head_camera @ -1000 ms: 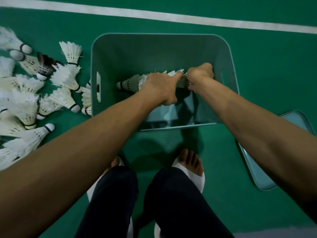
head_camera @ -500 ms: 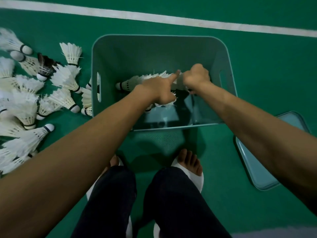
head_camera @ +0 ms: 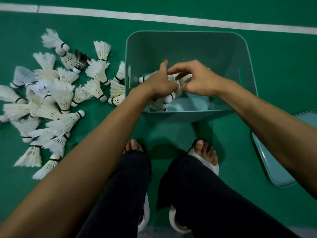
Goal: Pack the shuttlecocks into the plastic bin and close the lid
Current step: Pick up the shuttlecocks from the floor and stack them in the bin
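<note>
The held row of shuttlecocks (head_camera: 173, 79) has broken up; several now lie in the bin (head_camera: 188, 47), at its 7 o'clock corner. The left hand (head_camera: 159, 83) and right hand (head_camera: 197, 79) still grasp others. Most remain in the pile (head_camera: 51, 103) at 9 o'clock.

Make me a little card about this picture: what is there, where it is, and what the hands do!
place: green floor with a white line
bin: open, a few shuttlecocks inside
left hand: in the bin, grips a bunch of shuttlecocks
right hand: in the bin, pinches the bunch's feathers
pile: many shuttlecocks on the floor, left of the bin
lid: off, on the floor right of the bin
job: most shuttlecocks not yet packed
</note>
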`<state>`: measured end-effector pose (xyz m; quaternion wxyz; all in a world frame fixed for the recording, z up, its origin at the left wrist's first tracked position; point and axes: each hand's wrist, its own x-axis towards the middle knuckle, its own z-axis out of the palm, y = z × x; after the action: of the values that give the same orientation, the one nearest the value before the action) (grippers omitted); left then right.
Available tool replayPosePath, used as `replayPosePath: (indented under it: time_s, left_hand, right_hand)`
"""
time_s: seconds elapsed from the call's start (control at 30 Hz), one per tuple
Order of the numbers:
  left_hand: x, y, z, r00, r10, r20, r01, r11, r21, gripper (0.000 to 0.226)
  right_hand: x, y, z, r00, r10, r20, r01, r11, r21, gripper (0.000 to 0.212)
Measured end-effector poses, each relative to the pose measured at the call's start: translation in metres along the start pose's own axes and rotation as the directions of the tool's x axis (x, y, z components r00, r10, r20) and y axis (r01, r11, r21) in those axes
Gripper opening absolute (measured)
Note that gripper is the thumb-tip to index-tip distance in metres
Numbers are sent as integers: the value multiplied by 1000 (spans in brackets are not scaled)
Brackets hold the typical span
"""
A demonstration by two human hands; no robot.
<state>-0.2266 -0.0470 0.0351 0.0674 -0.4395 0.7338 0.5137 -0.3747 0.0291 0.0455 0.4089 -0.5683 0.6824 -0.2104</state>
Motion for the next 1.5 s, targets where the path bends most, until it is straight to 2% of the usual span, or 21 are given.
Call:
replayPosePath:
  time_s: [0.03, 0.1, 0.2, 0.3, 0.37, 0.47, 0.53, 0.57, 0.67, 0.77, 0.9, 1.0, 1.1, 1.2, 1.3, 1.4, 1.5]
  left_hand:
    - [-1, -1, 1, 999, -23, -23, 22, 999, -30, 94]
    - [-1, -2, 3, 997, -59, -54, 56, 996, -64, 92]
    - [-2, 0, -1, 998, -59, -30, 56, 994, -89, 93]
    - [-6, 4, -3, 998, -57, -36, 54, 995, -85, 90]
    - [-10, 5, 0, 992, -92, -86, 90, 995, -37, 80]
    - [-19, 7, -3, 971, -193, -142, 214, 965, 149, 58]
    - [-22, 9, -5, 978, -192, -84, 209, 921, 329, 23]
    - [-20, 10, -5, 983, -179, -46, 183, 903, 388, 18]
    - [-13, 10, -6, 985, -170, 14, 143, 871, 470, 20]
    - [-9, 3, -9, 984, -176, 22, 146, 871, 469, 14]
    - [-1, -11, -9, 980, -195, -31, 193, 913, 359, 11]
    - [-1, -12, -9, 984, -153, -92, 171, 956, 239, 9]
    - [-1, -10, -8, 970, -181, -162, 178, 983, -33, 24]
    - [3, -3, -7, 935, -239, -263, 123, 911, -393, 13]
    - [4, 5, -5, 895, -316, -314, 30, 746, -666, 21]
    - [2, 7, 4, 848, -317, -425, -53, 746, -663, 23]
    - [-5, 10, 12, 847, -256, -466, -79, 806, -586, 27]
  right_hand:
    - [2, 1, 2, 1000, -14, 12, 14, 998, -69, 56]
    - [8, 4, 3, 998, 62, -27, -65, 993, -99, 51]
    - [12, 3, 0, 960, 265, -86, -256, 961, 101, 27]
    - [13, 2, -4, 934, 356, -36, -343, 919, 196, 2]
    - [15, 4, -3, 906, 424, -16, -405, 875, 267, 4]
    - [21, 7, 2, 790, 610, -61, -559, 759, 334, 13]
    - [28, 5, 12, 716, 697, -44, -640, 680, 359, 12]
    - [32, 1, 19, 695, 719, -21, -661, 650, 374, 11]
    - [44, -21, 38, 668, 744, -11, -675, 612, 411, 20]
    - [58, -38, 55, 660, 750, -42, -651, 599, 466, 31]
    - [69, -43, 65, 647, 762, -26, -635, 558, 535, 30]
    - [68, -37, 57, 679, 733, -27, -641, 611, 464, 26]
    - [60, -25, 34, 702, 710, -52, -616, 642, 456, 22]
    - [40, -21, 7, 690, 721, -70, -637, 650, 415, 33]
    - [21, -24, -6, 664, 737, 130, -733, 605, 311, 53]
    - [13, -30, -1, 656, 685, 317, -742, 508, 437, 50]
    - [14, -29, 10, 670, 674, 312, -678, 383, 628, 38]
